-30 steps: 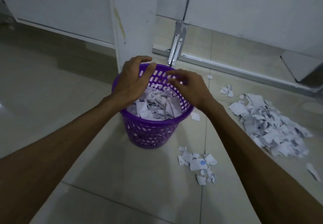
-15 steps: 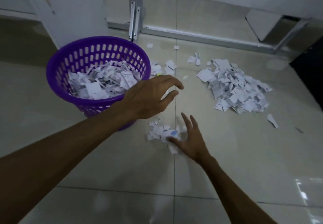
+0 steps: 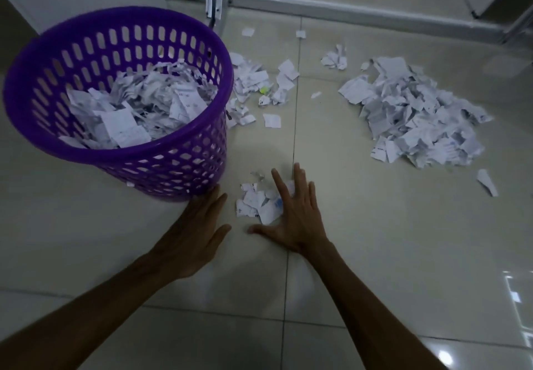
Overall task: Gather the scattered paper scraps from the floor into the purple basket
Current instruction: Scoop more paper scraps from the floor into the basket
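Resting flat on the floor [image 3: 375, 254] with fingers spread, right hand [image 3: 294, 219], grip open, fingertips touching a small heap of paper scraps [image 3: 256, 202]. Lying open just left of that heap, left hand [image 3: 193, 240], fingers straight, holding nothing, tips near the foot of the purple basket [image 3: 178, 165]. Sitting inside the basket, many white scraps. Spread just right of the basket, more loose scraps [image 3: 253, 87]. Piled well off to the right, a big heap of scraps [image 3: 415, 116].
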Available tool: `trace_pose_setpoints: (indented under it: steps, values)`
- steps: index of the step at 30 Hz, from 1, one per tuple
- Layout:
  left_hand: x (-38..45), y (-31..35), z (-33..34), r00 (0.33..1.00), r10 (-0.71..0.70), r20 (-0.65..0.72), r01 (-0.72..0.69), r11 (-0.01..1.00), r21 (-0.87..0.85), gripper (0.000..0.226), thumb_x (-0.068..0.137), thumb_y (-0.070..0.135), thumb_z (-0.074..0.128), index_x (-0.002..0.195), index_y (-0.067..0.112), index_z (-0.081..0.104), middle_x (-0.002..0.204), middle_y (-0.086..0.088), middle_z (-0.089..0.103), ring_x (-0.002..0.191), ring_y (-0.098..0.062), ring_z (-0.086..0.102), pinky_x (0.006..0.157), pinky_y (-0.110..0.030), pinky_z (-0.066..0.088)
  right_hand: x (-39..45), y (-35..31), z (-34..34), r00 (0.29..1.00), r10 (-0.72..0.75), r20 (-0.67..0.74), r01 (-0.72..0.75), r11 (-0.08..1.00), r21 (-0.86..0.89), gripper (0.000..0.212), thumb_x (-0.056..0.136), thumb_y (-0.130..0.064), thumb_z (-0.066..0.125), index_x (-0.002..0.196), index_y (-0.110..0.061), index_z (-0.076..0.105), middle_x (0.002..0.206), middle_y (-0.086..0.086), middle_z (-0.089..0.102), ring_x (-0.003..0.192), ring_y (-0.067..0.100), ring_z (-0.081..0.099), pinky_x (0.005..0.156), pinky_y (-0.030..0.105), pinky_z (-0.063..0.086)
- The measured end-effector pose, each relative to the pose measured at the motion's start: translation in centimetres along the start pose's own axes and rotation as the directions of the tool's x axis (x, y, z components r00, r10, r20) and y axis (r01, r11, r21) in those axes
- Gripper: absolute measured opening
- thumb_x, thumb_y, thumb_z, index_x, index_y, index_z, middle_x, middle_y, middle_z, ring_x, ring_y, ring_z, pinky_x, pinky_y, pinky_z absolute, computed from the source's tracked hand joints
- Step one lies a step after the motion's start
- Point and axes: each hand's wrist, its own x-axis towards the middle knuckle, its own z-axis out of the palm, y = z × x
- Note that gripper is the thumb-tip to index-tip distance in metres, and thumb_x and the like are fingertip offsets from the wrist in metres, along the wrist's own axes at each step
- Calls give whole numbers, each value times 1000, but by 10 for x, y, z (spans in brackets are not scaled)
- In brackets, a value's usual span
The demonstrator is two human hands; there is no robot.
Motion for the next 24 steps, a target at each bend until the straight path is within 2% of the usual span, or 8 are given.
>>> trace_pose_setpoints:
  steps: [2,4,9,14,16,18,21,24]
  values:
    - [-13,-5,3,994,35,-104,-28,998,64,71,98,51,20,152,5,23,161,-10,12,149,-21,11,121,-42,10,10,-4,3,999,-45,-18,45,999,-9,127,57,-97,50,156,-38,-4,163,5,-21,151,25,-17,122,50,0]
    - [-27,-7,8,993,-5,-115,15,997,81,71,98,51,19,150,3,26,159,-15,18,148,-25,18,119,-51,17,17,-11,6,995,-86,-48,86,996,-3,124,59,-95,52,156,-38,0,164,4,-17,151,24,-15,122,51,2]
    - [-49,-9,39,944,-314,-104,324,941,97,72,95,48,8,153,4,10,160,-19,2,149,-31,1,118,-57,7,26,-28,20,985,-171,13,171,980,-98,112,66,-96,39,156,-38,7,166,-1,-8,152,24,-10,120,58,1]
    - [-26,4,43,991,-103,-88,110,991,75,65,96,32,12,149,-5,17,158,-23,7,148,-36,9,120,-51,14,23,-26,23,976,-213,45,216,970,-111,84,84,-81,37,151,-30,36,162,-6,22,152,19,7,123,50,6]
    - [-10,12,40,993,-92,-77,100,988,117,64,94,26,11,150,-6,16,158,-24,8,147,-38,10,119,-51,16,19,-28,22,977,-212,-3,212,977,-15,64,92,-64,48,141,-25,52,153,-5,43,147,18,27,121,45,20]
    - [10,15,40,993,-93,-72,103,981,164,62,95,20,12,152,-2,0,159,-23,-7,148,-37,-4,121,-47,5,16,-27,19,967,-231,-111,234,972,17,45,96,-49,54,131,-22,62,141,-3,57,136,18,46,113,44,33]
    - [32,10,35,1000,-20,-22,23,990,140,63,98,10,24,152,8,-9,160,-13,-15,149,-28,-11,121,-37,-6,6,-16,11,958,-174,-228,190,980,50,45,100,-52,42,137,-29,54,151,-7,45,140,9,38,119,40,20]
    - [35,6,27,979,-30,-203,-15,976,-217,58,98,6,44,152,11,22,159,-6,20,148,-22,19,120,-26,12,-7,-2,7,962,-30,-271,84,978,191,63,93,-63,47,148,-32,39,161,-6,27,147,9,25,120,36,19]
